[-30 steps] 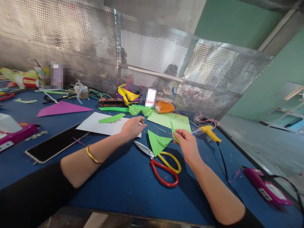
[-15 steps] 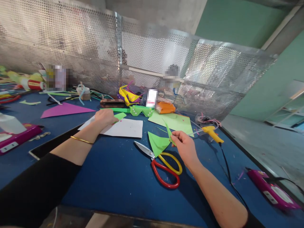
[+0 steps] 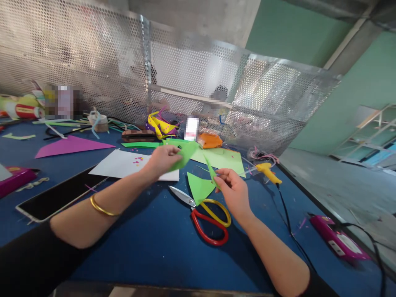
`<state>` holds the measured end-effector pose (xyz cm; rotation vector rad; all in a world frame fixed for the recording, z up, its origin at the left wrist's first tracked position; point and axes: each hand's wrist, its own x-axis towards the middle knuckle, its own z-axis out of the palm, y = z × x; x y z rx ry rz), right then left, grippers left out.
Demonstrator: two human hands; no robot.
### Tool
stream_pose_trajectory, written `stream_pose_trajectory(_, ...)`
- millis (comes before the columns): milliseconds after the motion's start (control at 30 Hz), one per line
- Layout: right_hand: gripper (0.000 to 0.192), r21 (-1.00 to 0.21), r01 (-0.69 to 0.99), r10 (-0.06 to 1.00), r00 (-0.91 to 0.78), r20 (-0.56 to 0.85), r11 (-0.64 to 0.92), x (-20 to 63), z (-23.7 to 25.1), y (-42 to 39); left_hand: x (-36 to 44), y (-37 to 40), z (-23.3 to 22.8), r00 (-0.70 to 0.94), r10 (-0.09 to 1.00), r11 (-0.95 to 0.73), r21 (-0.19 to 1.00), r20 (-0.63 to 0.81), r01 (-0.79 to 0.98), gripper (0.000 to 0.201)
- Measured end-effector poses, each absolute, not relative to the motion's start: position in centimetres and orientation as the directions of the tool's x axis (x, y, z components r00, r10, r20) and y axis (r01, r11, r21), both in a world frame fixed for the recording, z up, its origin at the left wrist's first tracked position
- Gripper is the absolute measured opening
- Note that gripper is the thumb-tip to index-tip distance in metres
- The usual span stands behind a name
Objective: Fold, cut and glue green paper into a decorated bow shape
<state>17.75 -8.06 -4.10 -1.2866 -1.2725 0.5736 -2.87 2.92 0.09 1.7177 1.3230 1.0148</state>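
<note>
My left hand (image 3: 162,161), lifted above the white sheet (image 3: 107,166), pinches a green paper piece (image 3: 187,155). Small pink and yellow dots (image 3: 138,160) lie on that sheet. In my right hand (image 3: 232,187) a narrow pointed green paper scrap (image 3: 210,167) is held between thumb and fingers. Just left of this hand lies a larger green paper offcut (image 3: 199,189). Scissors (image 3: 206,238) with one red and one yellow handle rest nearest me, tips pointing left. Behind my left hand, a green paper band (image 3: 140,144) is partly covered by the held piece.
A light green sheet (image 3: 230,159), an orange packet (image 3: 210,140) and yellow paper glasses (image 3: 161,126) sit farther back. To the right are a yellow glue gun (image 3: 270,173) and a purple power strip (image 3: 337,239). A black tablet-like slab (image 3: 52,198) and purple paper (image 3: 72,146) lie left.
My left hand has risen off the white sheet and moved right with the green piece, uncovering the dots. My right hand still holds its scrap. The view has shifted slightly.
</note>
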Motion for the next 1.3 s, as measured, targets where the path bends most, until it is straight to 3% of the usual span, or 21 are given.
stream_pose_trajectory(100,0.025,-0.893,0.349,0.893,0.243,0.38,0.285,17.2,-4.3,-8.4,-0.3,-0.5,-1.0,0.297,0.954,-0.123,0.961,0.046,0.248,0.015)
stream_pose_trajectory(167,0.024,-0.897,0.347,0.9,0.238,0.366,0.273,17.1,-4.4,-8.4,0.4,-1.8,-1.3,0.358,0.93,0.076,0.997,-0.083,0.034,0.011)
stream_pose_trajectory(233,0.024,-0.905,0.339,0.903,0.25,0.349,0.256,17.3,-4.5,-8.3,0.5,-2.2,-1.2,0.366,0.918,0.184,0.981,-0.152,-0.055,0.006)
stream_pose_trajectory(500,0.028,-0.919,0.333,0.923,0.242,0.298,0.209,17.5,-4.1,-8.3,0.5,-2.2,-1.4,0.392,0.902,0.226,0.971,-0.181,-0.072,0.006)
stream_pose_trajectory(633,0.027,-0.914,0.364,0.949,0.179,0.259,0.18,17.2,-4.4,-8.5,1.0,-3.3,-1.9,0.515,0.853,0.139,0.988,-0.088,-0.061,0.005)
stream_pose_trajectory(733,0.024,-0.901,0.393,0.962,0.118,0.247,0.183,17.1,-4.4,-8.7,1.1,-3.5,-2.2,0.488,0.87,0.072,0.997,-0.065,0.005,0.014)
stream_pose_trajectory(833,0.029,-0.844,0.48,0.929,0.142,0.343,0.238,17.4,-4.1,-8.8,0.9,-3.1,-2.1,0.475,0.879,0.001,0.995,-0.047,0.095,0.019)
stream_pose_trajectory(967,0.054,-0.721,0.613,0.81,0.215,0.546,0.323,18.3,-3.1,-9.0,0.4,-3.0,-1.5,0.54,0.831,-0.356,0.872,0.132,0.336,0.033)
stream_pose_trajectory(1067,0.038,-0.599,0.713,0.828,0.045,0.558,0.365,18.4,-2.5,-9.4,0.2,-3.6,-1.1,0.645,0.745,-0.539,0.723,0.17,0.432,0.036)
stream_pose_trajectory(1167,0.015,-0.534,0.762,0.862,-0.063,0.504,0.367,17.8,-2.4,-9.7,0.2,-4.3,-1.1,0.704,0.699,-0.58,0.674,0.125,0.457,0.024)
stream_pose_trajectory(1300,0.013,-0.635,0.693,0.891,-0.023,0.454,0.342,17.1,-2.5,-9.8,0.3,-4.5,-1.2,0.708,0.701,-0.548,0.699,0.085,0.459,0.015)
